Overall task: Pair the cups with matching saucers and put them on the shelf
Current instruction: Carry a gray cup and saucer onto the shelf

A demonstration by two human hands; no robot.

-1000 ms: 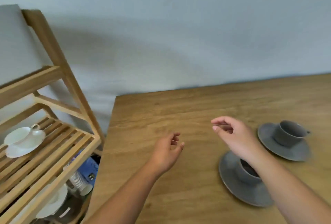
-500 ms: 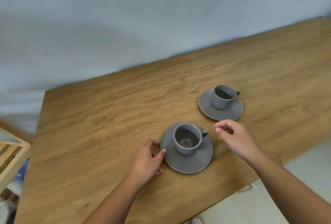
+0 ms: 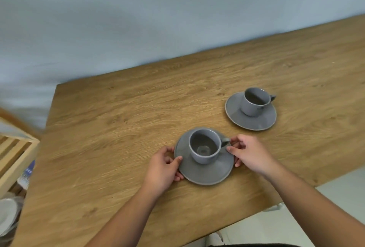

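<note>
A grey cup [image 3: 204, 148] stands upright on a grey saucer [image 3: 205, 171] near the table's front edge. My left hand [image 3: 163, 167] pinches the saucer's left rim, thumb on top. My right hand [image 3: 250, 153] grips its right rim, just beside the cup's handle. A second grey cup [image 3: 254, 101] sits on its own grey saucer [image 3: 250, 122] further back to the right, untouched.
The wooden table [image 3: 118, 128] ends at a blue-grey wall. A corner of the slatted wooden shelf [image 3: 13, 148] shows at the left edge, with white dishes [image 3: 7, 215] blurred below it. Pale floor lies at the lower right.
The view swung right from the shelf to the table. Both hands came down and closed on the opposite rims of the nearer saucer.
</note>
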